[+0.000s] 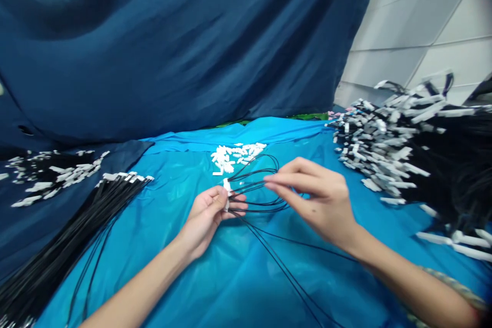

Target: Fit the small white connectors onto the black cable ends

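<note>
Near the middle, my left hand (209,211) pinches a white connector (227,187) between thumb and fingers. Thin black wires (265,210) loop out of the connector to the right, and several long ends trail down to the lower right. At the right side of these loops is my right hand (313,196), its thumb and fingertips drawn together against the wires. Whether its fingertips hold a wire is too small to tell. Just beyond the connector, a pile of small white pieces (226,156) lies on the blue sheet (207,287).
Bundled black wires (80,230) with white ends lie at the left, beside another pile on dark cloth (73,171). A large heap of white-tipped black wires (388,143) stands at the right. Dark blue fabric (172,51) hangs behind.
</note>
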`<state>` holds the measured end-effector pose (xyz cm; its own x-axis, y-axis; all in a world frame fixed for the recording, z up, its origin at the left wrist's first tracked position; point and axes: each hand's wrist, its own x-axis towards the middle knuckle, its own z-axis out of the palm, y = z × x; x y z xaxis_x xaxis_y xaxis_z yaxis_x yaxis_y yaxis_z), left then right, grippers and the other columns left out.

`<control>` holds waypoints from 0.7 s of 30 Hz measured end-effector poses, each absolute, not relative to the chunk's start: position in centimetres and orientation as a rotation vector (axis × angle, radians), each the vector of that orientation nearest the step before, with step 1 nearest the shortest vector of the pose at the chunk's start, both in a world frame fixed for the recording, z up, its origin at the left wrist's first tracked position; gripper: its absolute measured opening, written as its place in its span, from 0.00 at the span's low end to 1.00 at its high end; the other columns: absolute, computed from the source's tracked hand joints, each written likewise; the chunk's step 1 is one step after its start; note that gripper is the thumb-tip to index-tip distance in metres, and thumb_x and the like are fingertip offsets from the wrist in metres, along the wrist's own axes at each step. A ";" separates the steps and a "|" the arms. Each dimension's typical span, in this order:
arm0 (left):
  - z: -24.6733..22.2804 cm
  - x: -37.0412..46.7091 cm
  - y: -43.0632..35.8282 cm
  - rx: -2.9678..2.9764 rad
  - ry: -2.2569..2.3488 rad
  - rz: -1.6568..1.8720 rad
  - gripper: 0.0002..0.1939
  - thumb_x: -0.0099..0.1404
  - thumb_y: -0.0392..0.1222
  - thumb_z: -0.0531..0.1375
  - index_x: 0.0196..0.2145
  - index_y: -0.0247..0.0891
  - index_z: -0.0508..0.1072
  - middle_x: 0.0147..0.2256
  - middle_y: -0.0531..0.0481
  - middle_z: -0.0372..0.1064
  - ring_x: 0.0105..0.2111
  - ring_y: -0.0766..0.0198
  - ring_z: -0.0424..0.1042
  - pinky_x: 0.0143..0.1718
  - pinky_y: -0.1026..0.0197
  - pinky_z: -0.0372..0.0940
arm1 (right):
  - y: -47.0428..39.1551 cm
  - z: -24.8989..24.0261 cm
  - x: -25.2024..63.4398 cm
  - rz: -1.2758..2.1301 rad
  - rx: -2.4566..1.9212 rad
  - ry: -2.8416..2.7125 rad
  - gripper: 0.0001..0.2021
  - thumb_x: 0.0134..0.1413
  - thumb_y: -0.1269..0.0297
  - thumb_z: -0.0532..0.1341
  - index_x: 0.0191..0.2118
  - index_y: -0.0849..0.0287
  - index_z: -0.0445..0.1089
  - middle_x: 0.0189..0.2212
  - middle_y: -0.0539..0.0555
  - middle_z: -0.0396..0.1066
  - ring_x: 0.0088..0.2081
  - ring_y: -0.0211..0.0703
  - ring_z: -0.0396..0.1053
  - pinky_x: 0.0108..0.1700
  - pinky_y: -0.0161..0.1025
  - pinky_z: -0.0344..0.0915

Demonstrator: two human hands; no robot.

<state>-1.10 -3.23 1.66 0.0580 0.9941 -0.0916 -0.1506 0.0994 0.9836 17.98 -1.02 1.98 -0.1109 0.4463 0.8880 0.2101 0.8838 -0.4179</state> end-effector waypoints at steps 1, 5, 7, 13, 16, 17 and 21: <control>1.7 -1.1 -3.3 1.060 1.105 1.162 0.09 0.55 0.42 0.57 0.29 0.30 0.67 0.32 0.40 0.71 0.29 0.60 0.72 0.31 0.61 0.66 | -1.1 1.7 17.6 0.178 -0.470 -1.760 0.05 0.48 0.73 0.60 0.32 0.60 0.71 0.26 0.51 0.66 0.27 0.33 0.62 0.27 0.32 0.61; 1.6 -1.0 -3.4 1.090 1.083 1.145 0.10 0.55 0.42 0.57 0.28 0.31 0.67 0.32 0.40 0.71 0.30 0.58 0.72 0.31 0.60 0.66 | -1.3 0.6 16.6 0.086 -0.440 -1.876 0.03 0.48 0.75 0.58 0.30 0.64 0.69 0.25 0.52 0.65 0.28 0.35 0.59 0.29 0.36 0.59; 1.7 -1.0 -3.5 1.092 1.070 1.147 0.09 0.55 0.42 0.57 0.28 0.31 0.67 0.31 0.40 0.71 0.30 0.58 0.72 0.31 0.60 0.66 | -1.3 0.3 16.4 0.078 -0.459 -1.872 0.03 0.48 0.75 0.58 0.29 0.64 0.68 0.25 0.52 0.65 0.28 0.35 0.59 0.29 0.36 0.59; 1.6 -1.1 -3.5 1.098 1.058 1.145 0.09 0.56 0.42 0.57 0.30 0.31 0.67 0.32 0.40 0.71 0.30 0.58 0.72 0.31 0.61 0.67 | -1.3 0.4 16.5 0.096 -0.463 -1.839 0.03 0.49 0.75 0.58 0.29 0.64 0.68 0.25 0.52 0.66 0.28 0.35 0.59 0.29 0.36 0.58; 1.6 -1.1 -3.5 1.106 1.046 1.141 0.09 0.57 0.41 0.56 0.30 0.31 0.67 0.32 0.41 0.72 0.31 0.59 0.72 0.31 0.62 0.66 | -1.3 0.3 16.4 0.105 -0.451 -1.834 0.02 0.48 0.75 0.58 0.30 0.64 0.68 0.26 0.52 0.66 0.28 0.34 0.59 0.30 0.36 0.58; 1.5 -1.1 -3.4 1.107 1.040 1.137 0.09 0.57 0.41 0.56 0.30 0.31 0.66 0.32 0.41 0.72 0.31 0.59 0.72 0.31 0.62 0.66 | -1.2 0.3 16.4 0.107 -0.444 -1.837 0.02 0.48 0.75 0.58 0.30 0.64 0.68 0.26 0.52 0.66 0.28 0.34 0.59 0.30 0.36 0.58; 1.4 -1.2 -3.4 1.103 1.027 1.123 0.09 0.57 0.42 0.56 0.30 0.31 0.66 0.32 0.42 0.72 0.31 0.60 0.72 0.31 0.63 0.66 | -1.1 0.1 16.4 0.095 -0.414 -1.850 0.04 0.48 0.77 0.58 0.31 0.64 0.68 0.26 0.52 0.66 0.28 0.35 0.59 0.29 0.36 0.58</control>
